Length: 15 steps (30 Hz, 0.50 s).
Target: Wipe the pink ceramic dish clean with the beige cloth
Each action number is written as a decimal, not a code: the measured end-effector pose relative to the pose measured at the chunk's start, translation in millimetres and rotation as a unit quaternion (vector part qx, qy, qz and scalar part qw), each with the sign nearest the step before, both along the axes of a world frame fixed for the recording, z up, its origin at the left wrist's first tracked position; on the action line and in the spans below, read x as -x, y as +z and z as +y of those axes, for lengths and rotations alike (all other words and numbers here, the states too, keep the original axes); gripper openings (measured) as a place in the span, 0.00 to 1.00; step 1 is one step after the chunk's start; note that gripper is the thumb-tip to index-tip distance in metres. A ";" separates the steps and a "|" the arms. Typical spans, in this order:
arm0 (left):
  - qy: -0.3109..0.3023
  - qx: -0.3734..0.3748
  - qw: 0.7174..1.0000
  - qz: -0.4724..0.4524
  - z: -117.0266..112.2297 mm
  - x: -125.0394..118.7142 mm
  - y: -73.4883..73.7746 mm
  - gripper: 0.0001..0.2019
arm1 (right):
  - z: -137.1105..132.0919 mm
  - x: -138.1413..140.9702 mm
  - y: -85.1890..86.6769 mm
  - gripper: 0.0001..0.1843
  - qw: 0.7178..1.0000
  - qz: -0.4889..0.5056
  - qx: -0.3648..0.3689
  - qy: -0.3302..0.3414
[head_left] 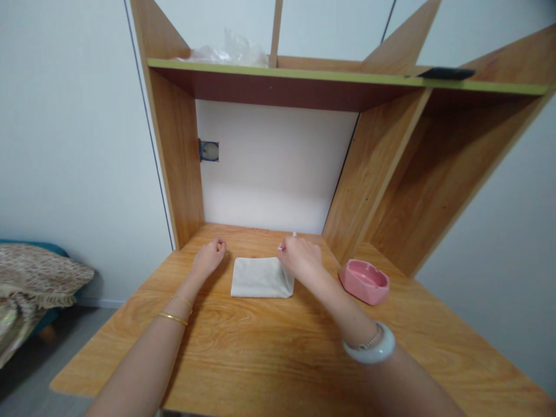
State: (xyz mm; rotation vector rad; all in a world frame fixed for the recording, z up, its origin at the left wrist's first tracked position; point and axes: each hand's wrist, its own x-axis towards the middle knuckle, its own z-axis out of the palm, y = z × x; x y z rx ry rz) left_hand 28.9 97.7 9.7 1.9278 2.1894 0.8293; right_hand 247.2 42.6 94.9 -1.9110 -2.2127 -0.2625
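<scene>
A folded white cloth (pixel 259 278) lies flat on the wooden desk (pixel 269 347). My right hand (pixel 300 256) rests at the cloth's far right corner, fingers curled and pinched on that corner. My left hand (pixel 209 257) hovers on the desk just left of the cloth, fingers curled in a loose fist, touching nothing I can make out. Thin gold bangles circle my left wrist and a pale bangle sits on my right wrist.
A pink ashtray-like dish (pixel 364 281) stands to the right of the cloth. Wooden side panels and a shelf (pixel 339 75) close in the desk's back; a crumpled plastic bag (pixel 230 52) and a dark flat object (pixel 445 73) lie on the shelf. A patterned blanket (pixel 30 278) is at the left.
</scene>
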 end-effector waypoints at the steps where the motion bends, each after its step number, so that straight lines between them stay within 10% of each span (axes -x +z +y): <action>1: 0.005 0.000 1.000 0.003 -0.1 1.0 0.3 0.16 | -0.8 11.3 -2.4 0.13 1.000 0.000 -0.003 0.019; 15: -0.001 0.006 1.000 0.017 1.3 5.8 -2.0 0.16 | -19.6 100.1 -60.6 0.12 0.982 -0.007 0.012 0.190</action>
